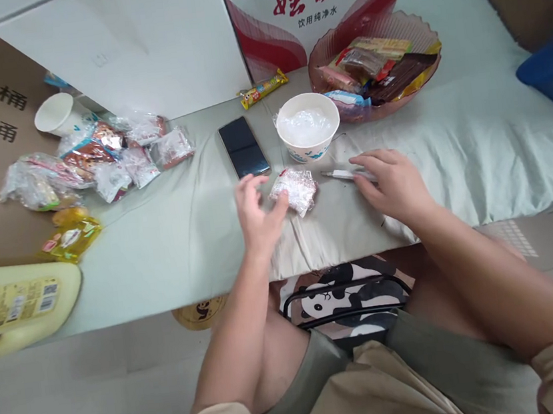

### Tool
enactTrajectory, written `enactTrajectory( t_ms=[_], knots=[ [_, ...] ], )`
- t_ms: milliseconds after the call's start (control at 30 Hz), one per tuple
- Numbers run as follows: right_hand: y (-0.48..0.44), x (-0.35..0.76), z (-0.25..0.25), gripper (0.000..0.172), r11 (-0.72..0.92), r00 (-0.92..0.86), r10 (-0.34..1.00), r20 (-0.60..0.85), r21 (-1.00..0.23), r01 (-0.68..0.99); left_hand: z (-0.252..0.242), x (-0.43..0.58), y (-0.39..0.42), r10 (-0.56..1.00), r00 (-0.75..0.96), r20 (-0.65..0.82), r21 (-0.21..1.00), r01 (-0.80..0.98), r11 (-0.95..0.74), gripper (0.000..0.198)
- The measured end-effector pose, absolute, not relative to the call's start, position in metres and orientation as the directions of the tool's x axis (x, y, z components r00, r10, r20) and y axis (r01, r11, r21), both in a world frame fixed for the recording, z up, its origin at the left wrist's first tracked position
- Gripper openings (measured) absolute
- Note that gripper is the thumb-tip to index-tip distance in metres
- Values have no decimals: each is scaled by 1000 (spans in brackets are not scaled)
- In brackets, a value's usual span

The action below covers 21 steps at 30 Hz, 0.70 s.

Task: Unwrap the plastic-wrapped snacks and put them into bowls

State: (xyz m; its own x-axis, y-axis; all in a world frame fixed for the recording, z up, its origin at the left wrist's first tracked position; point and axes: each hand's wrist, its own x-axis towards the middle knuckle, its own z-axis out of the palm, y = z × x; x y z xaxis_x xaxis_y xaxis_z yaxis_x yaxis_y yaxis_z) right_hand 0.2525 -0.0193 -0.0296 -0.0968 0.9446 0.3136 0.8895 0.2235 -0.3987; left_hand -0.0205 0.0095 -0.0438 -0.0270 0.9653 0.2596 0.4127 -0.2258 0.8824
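My left hand (258,214) is open with its fingers spread and curved, its thumb at the near left edge of a small snack packet (297,189) in crinkled clear wrapping. My right hand (397,182) has its thumb and fingers around a slim white pen-like tool (342,174), whose thin grey tip points left toward the packet. Whether that tip is a blade or a nib I cannot tell. Just behind the packet stands a paper cup (310,151) lined with clear plastic. A dark-screened phone (243,147) lies beyond my left fingers.
A pink glass bowl (423,91) of snacks stands at the back right, with a yellow snack stick (265,89) left of it. Wrapped packets (173,147) and another paper cup (56,114) are on the left. Boxes (136,49) line the back; a yellow jug (67,290) lies front left.
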Motion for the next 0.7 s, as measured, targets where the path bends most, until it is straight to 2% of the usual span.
enactTrajectory(
  t_ms=[67,167,233,267,300,367,433,500,567,633,700],
  knots=[
    [-19,248,-32,35,283,-145,934,327,-426,859,-42,-23,10,936,31,350,789,529,-313,40],
    [-22,239,-33,32,368,-233,919,319,-480,796,-35,-20,9,903,269,334,676,600,-428,40],
    [-26,232,-32,30,398,-262,912,317,-521,755,-30,-13,7,914,270,303,685,605,-406,23],
    [-27,229,-32,30,404,-268,911,313,-547,733,-28,-10,5,929,229,292,736,567,-371,14],
    [-29,226,-31,31,407,-274,911,307,-577,708,-27,-7,4,945,185,270,807,492,-327,10],
    [-32,221,-28,33,408,-289,913,288,-634,656,-26,-1,3,977,116,178,946,253,-202,21],
    [-34,217,-26,38,407,-311,912,268,-678,612,-25,3,3,997,78,19,999,-36,-16,29],
    [-35,214,-25,49,403,-321,912,255,-701,589,-23,5,4,985,80,-151,946,-277,167,31],
    [-34,213,-24,54,392,-325,916,236,-701,596,-22,6,6,957,102,-270,862,-417,288,31],
    [-33,213,-25,50,393,-340,914,220,-688,610,-20,5,7,935,114,-337,815,-461,350,35],
    [-32,213,-27,42,411,-357,905,229,-681,606,-19,3,7,930,134,-341,813,-455,363,45]
  ],
)
